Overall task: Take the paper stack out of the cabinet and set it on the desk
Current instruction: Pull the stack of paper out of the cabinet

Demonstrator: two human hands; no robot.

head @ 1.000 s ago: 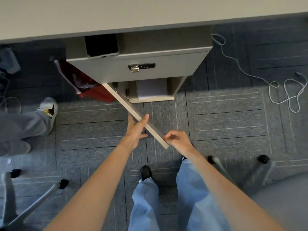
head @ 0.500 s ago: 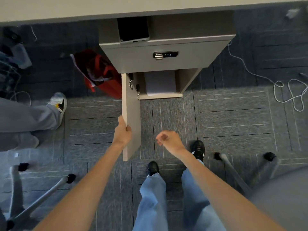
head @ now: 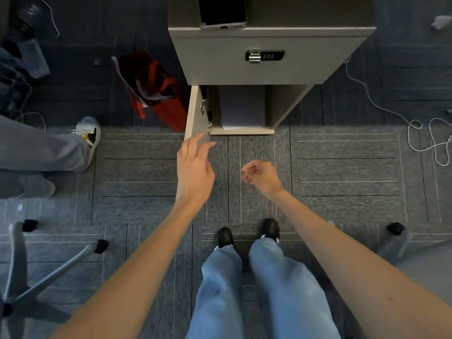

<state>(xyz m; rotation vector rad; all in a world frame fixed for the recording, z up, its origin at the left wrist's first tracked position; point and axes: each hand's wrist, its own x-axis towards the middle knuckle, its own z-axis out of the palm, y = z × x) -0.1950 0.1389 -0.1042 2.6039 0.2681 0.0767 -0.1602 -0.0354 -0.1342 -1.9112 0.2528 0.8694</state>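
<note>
My left grip [head: 194, 167] wide, right grip [head: 259, 173] loosely curled, both empty; paper stack [head: 242, 106] at 12 o'clock in cabinet [head: 269, 59] looks floppy, probably heavy, so I'd pinch both side edges.

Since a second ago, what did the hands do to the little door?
The left hand swung the cabinet door fully open, then let go; its fingers are now spread. The right hand stays curled and empty. The paper stack remains inside.
</note>
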